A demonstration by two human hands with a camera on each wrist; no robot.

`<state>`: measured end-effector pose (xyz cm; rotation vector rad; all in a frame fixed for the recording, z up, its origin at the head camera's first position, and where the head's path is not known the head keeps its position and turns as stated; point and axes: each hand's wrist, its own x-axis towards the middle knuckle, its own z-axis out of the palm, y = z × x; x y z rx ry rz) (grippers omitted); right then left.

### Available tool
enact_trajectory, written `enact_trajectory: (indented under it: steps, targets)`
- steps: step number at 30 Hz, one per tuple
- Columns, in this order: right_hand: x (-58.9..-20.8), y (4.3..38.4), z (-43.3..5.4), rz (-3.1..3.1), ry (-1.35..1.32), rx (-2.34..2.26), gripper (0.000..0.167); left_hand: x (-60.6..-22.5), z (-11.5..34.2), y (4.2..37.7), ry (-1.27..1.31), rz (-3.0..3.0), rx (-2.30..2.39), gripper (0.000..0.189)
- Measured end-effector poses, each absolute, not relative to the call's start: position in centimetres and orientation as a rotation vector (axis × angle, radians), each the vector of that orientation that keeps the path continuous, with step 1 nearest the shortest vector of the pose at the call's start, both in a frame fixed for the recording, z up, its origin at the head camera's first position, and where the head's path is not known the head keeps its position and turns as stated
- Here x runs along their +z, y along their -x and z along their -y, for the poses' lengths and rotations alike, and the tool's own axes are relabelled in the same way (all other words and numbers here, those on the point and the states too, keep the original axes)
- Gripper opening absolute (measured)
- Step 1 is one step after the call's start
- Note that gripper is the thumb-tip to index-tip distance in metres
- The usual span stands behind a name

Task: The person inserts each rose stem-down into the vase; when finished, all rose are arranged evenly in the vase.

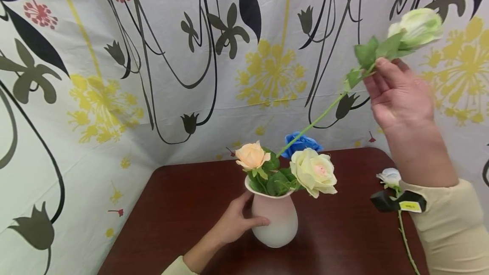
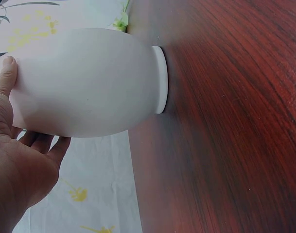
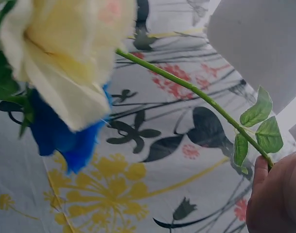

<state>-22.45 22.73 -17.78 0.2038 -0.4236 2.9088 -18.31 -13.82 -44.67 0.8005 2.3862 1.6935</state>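
A white vase (image 1: pixel 276 224) stands on the table, its base flat on the wood in the left wrist view. My left hand (image 1: pixel 234 222) holds its left side, thumb across the front and the other fingers behind. A peach rose (image 1: pixel 251 156), a cream rose (image 1: pixel 312 173) and a blue rose (image 1: pixel 303 142) fill its mouth. Above and to the right, my right hand (image 1: pixel 406 94) pinches a pale green-white rose (image 1: pixel 418 29) by the stem just under the bloom. That long stem slants down left, its lower end overlapping the flowers at the vase's mouth.
The dark red-brown table (image 1: pixel 191 207) reaches back to a patterned curtain (image 1: pixel 172 75) that hangs behind and at the left. A pale bluish-white rose (image 1: pixel 389 177) lies along the table's right side, partly behind the right wrist's black strap (image 1: pixel 386 202).
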Motion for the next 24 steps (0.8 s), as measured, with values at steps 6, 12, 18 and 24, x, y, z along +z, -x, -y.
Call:
enact_trajectory:
  steps: [6, 12, 18, 24]
  targets:
    - [-18.7, 21.4, -18.6, 0.707, -0.409, 2.771, 0.034, -44.7, 13.8, 18.3, -0.806, -2.39, 1.693, 0.083]
    - [-19.1, 21.0, -16.4, 0.938, -0.522, 2.745, 0.037, -44.7, 13.8, 18.3, -0.818, -2.388, 1.7, 0.084]
    - [-19.6, 20.7, -14.7, 1.326, -0.618, 2.665, 0.034, -44.8, 13.8, 18.3, -0.82, -2.382, 1.709, 0.084]
    - [-20.0, 20.3, -13.5, 1.748, -0.676, 2.453, 0.027, -44.8, 13.8, 18.2, -0.813, -2.372, 1.712, 0.084]
